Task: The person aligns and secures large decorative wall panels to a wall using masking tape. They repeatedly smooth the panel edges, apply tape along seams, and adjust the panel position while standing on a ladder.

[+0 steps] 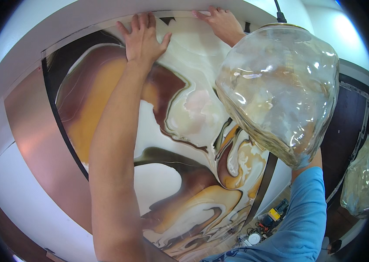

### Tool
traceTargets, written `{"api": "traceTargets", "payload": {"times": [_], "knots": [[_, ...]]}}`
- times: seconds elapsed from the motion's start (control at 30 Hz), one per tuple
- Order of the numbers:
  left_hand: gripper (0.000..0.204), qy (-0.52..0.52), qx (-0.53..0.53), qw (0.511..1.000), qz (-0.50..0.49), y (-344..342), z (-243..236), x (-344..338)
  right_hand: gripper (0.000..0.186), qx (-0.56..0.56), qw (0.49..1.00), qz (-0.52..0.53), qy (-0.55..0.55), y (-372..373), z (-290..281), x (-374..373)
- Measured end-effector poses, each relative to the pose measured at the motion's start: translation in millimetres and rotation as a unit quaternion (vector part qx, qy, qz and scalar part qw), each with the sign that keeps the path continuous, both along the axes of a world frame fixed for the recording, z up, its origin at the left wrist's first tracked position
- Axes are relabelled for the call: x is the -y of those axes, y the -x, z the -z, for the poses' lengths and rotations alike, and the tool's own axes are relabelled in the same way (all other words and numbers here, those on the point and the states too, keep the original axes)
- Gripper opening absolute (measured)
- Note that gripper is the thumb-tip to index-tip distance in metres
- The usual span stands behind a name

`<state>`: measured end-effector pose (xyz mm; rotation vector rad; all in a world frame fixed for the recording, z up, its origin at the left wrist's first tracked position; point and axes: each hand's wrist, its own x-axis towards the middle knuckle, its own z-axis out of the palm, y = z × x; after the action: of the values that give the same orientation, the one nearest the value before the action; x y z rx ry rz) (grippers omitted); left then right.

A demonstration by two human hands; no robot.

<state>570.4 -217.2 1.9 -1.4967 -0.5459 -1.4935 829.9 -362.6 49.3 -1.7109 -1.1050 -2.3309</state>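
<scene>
The swirl-patterned panel (197,113) filled the centre of your view, running from 11 o'clock down to 6, in white, amber, maroon and black. Your left hand (143,46) was at 11 o'clock: palm down, fingers splayed and reaching the panel's top edge, nothing grasped. Your right hand (223,26) sat between 12 and 1, fingers at the same edge; couldn't tell if they pinched it or only pressed. A small dark patch (167,20) showed between the hands, just before 12.

A clear glass pendant lamp (280,96) hung at 2 o'clock on a black cord (278,8), covering much of your right forearm. Blue sleeve (306,196) below it, toward 4. Copper-toned surface (40,135) was at 9, beside the panel's black side strip (60,113). Tools (274,214), one partly yellow, lay between 4 and 5. Second glass lamp (361,183): between 3 and 4.
</scene>
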Motion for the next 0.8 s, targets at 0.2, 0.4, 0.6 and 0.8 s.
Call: {"api": "traceTargets", "payload": {"times": [0.2,0.4,0.6,0.8], "knots": [[0.09,-0.011,0.006,1.0,0.004,-1,0,-2,0.07,-0.018,1.0,-0.001,-0.01,2,-10,-14],[0.089,-0.012,0.006,1.0,-0.001,-2,0,-4,0.065,-0.017,1.0,-0.016,-0.002,0,-11,-15],[0.088,0.004,0.0,1.0,0.003,-2,-1,1,0.064,-0.005,0.999,-0.008,-0.031,5,-5,-15],[0.085,0.011,-0.004,1.0,0.017,-5,-4,11,0.067,-0.017,1.0,0.015,-0.002,5,-8,-12]]}}
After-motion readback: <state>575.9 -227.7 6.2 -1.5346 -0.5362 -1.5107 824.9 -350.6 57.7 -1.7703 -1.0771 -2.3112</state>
